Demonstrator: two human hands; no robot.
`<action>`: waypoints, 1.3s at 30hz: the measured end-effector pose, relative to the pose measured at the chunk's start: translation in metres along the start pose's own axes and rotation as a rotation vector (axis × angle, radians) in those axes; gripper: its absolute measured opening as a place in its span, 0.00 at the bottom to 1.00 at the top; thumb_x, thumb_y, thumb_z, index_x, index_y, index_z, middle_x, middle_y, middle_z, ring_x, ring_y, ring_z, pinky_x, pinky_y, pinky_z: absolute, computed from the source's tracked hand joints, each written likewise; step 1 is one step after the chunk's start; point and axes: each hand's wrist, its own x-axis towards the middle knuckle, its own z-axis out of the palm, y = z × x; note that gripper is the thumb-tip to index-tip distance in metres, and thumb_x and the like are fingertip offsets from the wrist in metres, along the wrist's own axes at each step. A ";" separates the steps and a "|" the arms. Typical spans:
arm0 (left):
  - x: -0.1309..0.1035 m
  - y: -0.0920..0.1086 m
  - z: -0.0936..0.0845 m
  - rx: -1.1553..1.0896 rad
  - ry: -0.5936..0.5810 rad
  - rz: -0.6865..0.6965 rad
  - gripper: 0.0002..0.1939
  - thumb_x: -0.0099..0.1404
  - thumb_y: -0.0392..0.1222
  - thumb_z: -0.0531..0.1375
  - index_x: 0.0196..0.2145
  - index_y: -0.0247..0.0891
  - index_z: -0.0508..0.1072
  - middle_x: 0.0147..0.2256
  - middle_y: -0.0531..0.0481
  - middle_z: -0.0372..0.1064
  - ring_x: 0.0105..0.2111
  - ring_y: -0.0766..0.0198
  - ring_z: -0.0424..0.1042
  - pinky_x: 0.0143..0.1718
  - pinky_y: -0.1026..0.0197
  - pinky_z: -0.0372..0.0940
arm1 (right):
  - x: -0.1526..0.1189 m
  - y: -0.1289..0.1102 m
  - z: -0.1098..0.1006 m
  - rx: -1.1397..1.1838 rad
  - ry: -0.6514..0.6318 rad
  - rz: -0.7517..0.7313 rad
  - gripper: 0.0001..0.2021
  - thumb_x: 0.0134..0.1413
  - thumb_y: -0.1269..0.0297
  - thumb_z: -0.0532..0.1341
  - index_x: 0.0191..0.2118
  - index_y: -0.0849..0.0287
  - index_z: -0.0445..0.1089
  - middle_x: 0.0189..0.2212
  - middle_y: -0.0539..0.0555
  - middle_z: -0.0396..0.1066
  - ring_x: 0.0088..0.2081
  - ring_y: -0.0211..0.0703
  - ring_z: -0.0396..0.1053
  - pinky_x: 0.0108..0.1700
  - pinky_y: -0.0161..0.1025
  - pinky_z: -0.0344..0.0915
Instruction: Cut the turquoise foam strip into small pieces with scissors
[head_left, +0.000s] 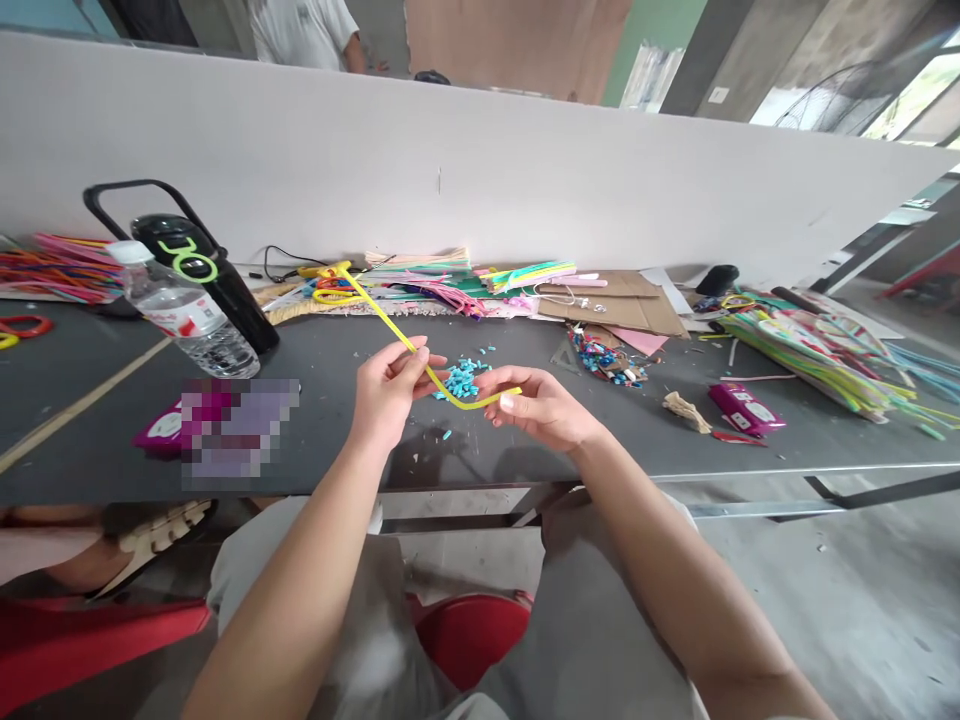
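Observation:
A yellow pipe cleaner (381, 314) is stretched between my hands above the table. It runs straight down from the upper left, then bends sharply and turns towards the right. My left hand (384, 392) pinches its long straight part between thumb and fingers. Near the short end, past the bend, my right hand (546, 408) has it between thumb and fingers, with the tip poking out. Behind and between the hands lies a heap of small blue pieces (463, 376), partly hidden by my fingers. One stray blue piece lies closer to the table's front edge.
On the left stand a water bottle (191, 320) and a black flask (232, 295). Purple packets (746, 410) lie at both sides. Bundles of pipe cleaners (806, 355), cardboard (607, 300) and a pile of small coloured bits (611, 358) line the back and right. A white partition (480, 170) rises behind.

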 end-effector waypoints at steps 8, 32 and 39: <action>-0.001 -0.006 -0.003 0.062 -0.023 -0.019 0.29 0.57 0.53 0.71 0.51 0.34 0.76 0.35 0.43 0.80 0.30 0.58 0.80 0.34 0.57 0.75 | 0.003 0.011 0.002 -0.099 0.063 -0.068 0.11 0.50 0.56 0.73 0.38 0.56 0.82 0.33 0.53 0.78 0.33 0.40 0.72 0.39 0.40 0.71; -0.028 0.009 0.015 0.173 -0.656 -0.207 0.32 0.61 0.50 0.68 0.61 0.43 0.70 0.45 0.42 0.77 0.31 0.59 0.78 0.30 0.58 0.74 | 0.007 0.013 0.002 -0.244 0.369 -0.338 0.17 0.56 0.49 0.68 0.29 0.57 0.70 0.24 0.48 0.68 0.26 0.36 0.64 0.31 0.36 0.63; -0.031 -0.003 0.024 0.216 -0.614 -0.204 0.30 0.62 0.49 0.68 0.60 0.41 0.69 0.40 0.47 0.76 0.34 0.58 0.79 0.40 0.54 0.76 | 0.011 0.018 0.002 -0.282 0.438 -0.416 0.15 0.56 0.51 0.69 0.31 0.58 0.70 0.26 0.48 0.67 0.27 0.36 0.63 0.31 0.35 0.63</action>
